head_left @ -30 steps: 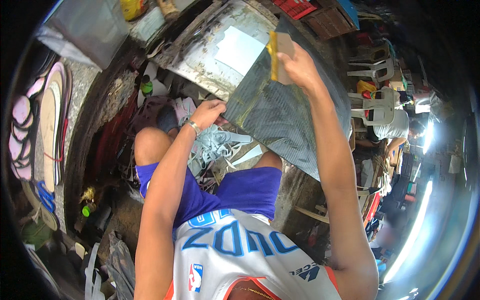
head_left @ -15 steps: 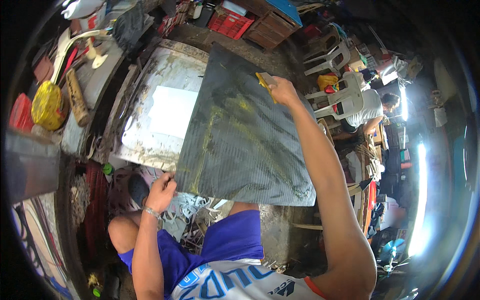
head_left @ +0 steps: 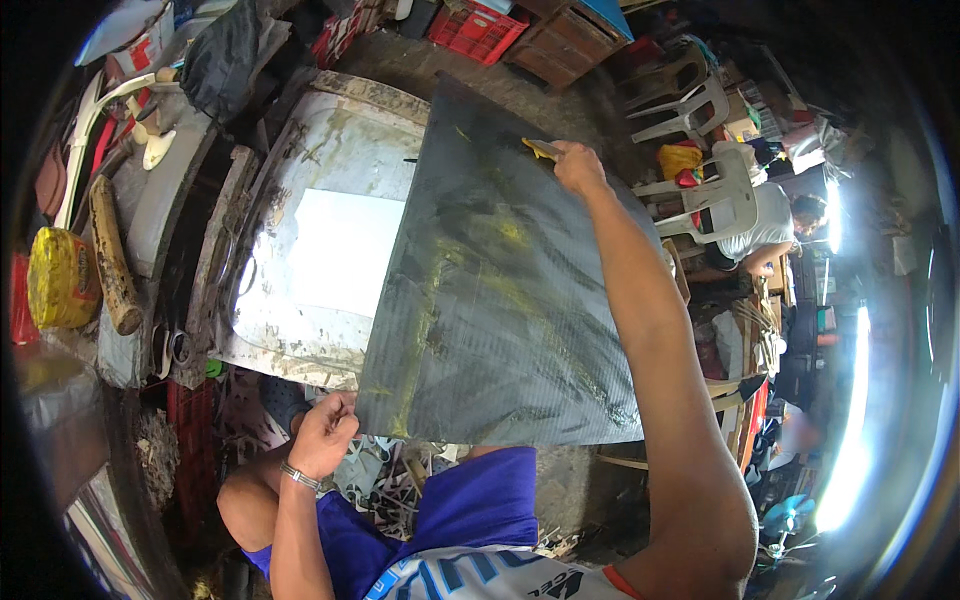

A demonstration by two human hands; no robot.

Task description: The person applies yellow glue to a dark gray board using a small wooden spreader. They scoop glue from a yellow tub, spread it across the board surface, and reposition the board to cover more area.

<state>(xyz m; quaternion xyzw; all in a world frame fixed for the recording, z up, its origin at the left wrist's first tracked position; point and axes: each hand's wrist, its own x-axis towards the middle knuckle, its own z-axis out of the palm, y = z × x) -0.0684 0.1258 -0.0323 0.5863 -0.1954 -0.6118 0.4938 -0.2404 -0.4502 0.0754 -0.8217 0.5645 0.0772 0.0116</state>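
Note:
A large dark grey, finely ribbed sheet [head_left: 500, 340] lies tilted over the right part of a worn, pale work table [head_left: 355, 125], its near edge hanging over my lap. Yellowish smears streak its surface. My left hand [head_left: 325, 435] is closed on the sheet's near left corner. Up near the far right edge, my right hand [head_left: 580, 168] grips a flat spreader [head_left: 542, 149], with a yellow substance along its blade. The spreader's blade is close to the sheet; whether it touches I cannot tell. A bright white rectangular sheet [head_left: 340, 245] rests on the table left of the dark one.
On the left bench are a yellow container [head_left: 65, 280] and a wooden stick [head_left: 113, 255]. A red crate [head_left: 478, 32] and wooden cabinet [head_left: 565, 50] stand behind. Plastic chairs [head_left: 725, 200] and a seated person [head_left: 755, 228] are at right. Scraps [head_left: 385, 480] litter the floor.
The view has shifted, so most things sit lower in the picture. My right hand has turned the spreader, now seen more edge-on. My left hand stays at the corner.

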